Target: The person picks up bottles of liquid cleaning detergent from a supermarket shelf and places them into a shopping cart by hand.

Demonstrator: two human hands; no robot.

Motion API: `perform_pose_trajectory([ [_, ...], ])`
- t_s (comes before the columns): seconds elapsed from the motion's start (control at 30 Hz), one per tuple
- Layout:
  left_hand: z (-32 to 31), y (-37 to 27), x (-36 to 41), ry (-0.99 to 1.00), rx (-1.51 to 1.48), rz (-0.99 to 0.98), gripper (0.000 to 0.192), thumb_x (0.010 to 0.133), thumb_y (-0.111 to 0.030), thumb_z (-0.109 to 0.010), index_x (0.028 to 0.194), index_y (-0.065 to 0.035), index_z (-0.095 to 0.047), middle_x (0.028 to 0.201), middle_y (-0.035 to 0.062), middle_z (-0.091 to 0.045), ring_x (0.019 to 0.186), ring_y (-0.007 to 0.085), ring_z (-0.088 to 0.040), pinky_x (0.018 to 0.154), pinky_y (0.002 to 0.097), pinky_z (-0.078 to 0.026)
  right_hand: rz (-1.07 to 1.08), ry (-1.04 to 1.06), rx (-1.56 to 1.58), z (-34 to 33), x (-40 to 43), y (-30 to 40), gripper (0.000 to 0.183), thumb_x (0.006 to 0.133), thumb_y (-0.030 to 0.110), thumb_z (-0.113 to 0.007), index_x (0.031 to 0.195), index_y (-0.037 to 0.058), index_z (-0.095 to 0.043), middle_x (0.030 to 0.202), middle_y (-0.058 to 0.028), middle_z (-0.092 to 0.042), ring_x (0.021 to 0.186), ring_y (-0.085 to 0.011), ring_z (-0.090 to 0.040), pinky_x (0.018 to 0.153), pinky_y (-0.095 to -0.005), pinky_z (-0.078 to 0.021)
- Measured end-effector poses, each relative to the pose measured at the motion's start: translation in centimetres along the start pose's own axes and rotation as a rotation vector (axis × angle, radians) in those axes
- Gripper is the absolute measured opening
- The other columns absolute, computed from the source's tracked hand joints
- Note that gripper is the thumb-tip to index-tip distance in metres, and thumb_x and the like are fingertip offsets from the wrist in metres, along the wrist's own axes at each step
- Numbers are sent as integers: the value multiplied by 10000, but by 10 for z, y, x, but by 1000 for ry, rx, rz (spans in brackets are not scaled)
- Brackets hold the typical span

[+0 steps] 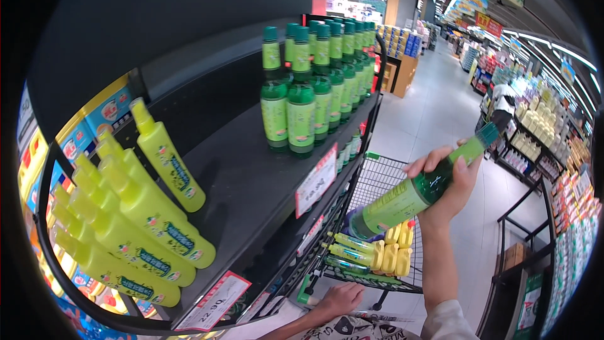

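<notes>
My right hand grips a green bottle with a pale green label around its neck and shoulder. The bottle is tilted, cap to the upper right, its base above the shopping cart. My left hand rests curled over the cart's handle. Inside the cart lie yellow jugs with handles, slim yellow-green spray bottles and a purple item partly hidden by the held bottle. Matching green bottles stand in rows on the black shelf to my left.
Several yellow-green spray bottles stand at the shelf's near end, inside a black rail. Price tags line its front edge. Across the tiled aisle are stocked racks. Farther off, a person is partly hidden.
</notes>
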State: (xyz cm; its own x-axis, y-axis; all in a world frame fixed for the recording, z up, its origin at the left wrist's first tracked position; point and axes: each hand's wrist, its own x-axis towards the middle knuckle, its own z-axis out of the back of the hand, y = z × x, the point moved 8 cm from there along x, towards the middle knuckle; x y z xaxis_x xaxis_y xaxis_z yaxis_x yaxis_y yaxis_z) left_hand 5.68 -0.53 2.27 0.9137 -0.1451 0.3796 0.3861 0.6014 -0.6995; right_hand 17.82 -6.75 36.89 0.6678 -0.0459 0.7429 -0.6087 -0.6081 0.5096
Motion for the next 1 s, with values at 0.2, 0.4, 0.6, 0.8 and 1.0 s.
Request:
perform_pose_trajectory([
  [0.2, 0, -18, 22, -113, 69, -52, 89, 773, -115, -629, 858, -98, -608, 734, 68, -631, 670, 259, -638, 596, 366, -524, -354, -240, -139, 152, -58, -36, 354, 914, 210, -508, 1188, 47, -354, 709, -86, -492, 564, -226, -578, 527, -319, -510],
  [0.4, -3, 6, 47, -177, -19, 236, 74, 802, -100, -646, 865, -63, -650, 717, 75, -638, 605, 207, -638, 560, 305, -506, -661, -446, 56, 229, -133, -70, 234, 938, 87, -462, 1155, 63, -378, 726, -76, -535, 585, -202, -591, 555, -327, -528],
  [0.6, -52, 30, 76, -144, -816, 535, 259, 978, -153, -477, 1171, 19, -501, 950, 115, -643, 830, 165, -650, 773, 269, -512, -758, -416, 44, 271, -151, -109, 236, 934, 117, -506, 1131, 69, -385, 725, -68, -536, 572, -185, -592, 537, -302, -516],
  [0.8, -101, 7, 110, 31, -1073, 632, 507, 1020, -425, -247, 1294, -21, -384, 1132, 127, -580, 970, 221, -627, 845, 319, -497, -821, -421, 64, 285, -157, -144, 269, 920, 120, -548, 1137, 66, -398, 713, -69, -553, 567, -177, -592, 526, -311, -517],
  [1.0, -115, 29, 131, 150, -1114, 744, 515, 1006, -467, -255, 1256, -45, -412, 1068, 112, -596, 837, 200, -656, 748, 320, -533, -903, -408, -31, 289, -155, -176, 266, 928, 121, -558, 1147, 52, -424, 724, -67, -579, 591, -152, -601, 538, -265, -504],
])
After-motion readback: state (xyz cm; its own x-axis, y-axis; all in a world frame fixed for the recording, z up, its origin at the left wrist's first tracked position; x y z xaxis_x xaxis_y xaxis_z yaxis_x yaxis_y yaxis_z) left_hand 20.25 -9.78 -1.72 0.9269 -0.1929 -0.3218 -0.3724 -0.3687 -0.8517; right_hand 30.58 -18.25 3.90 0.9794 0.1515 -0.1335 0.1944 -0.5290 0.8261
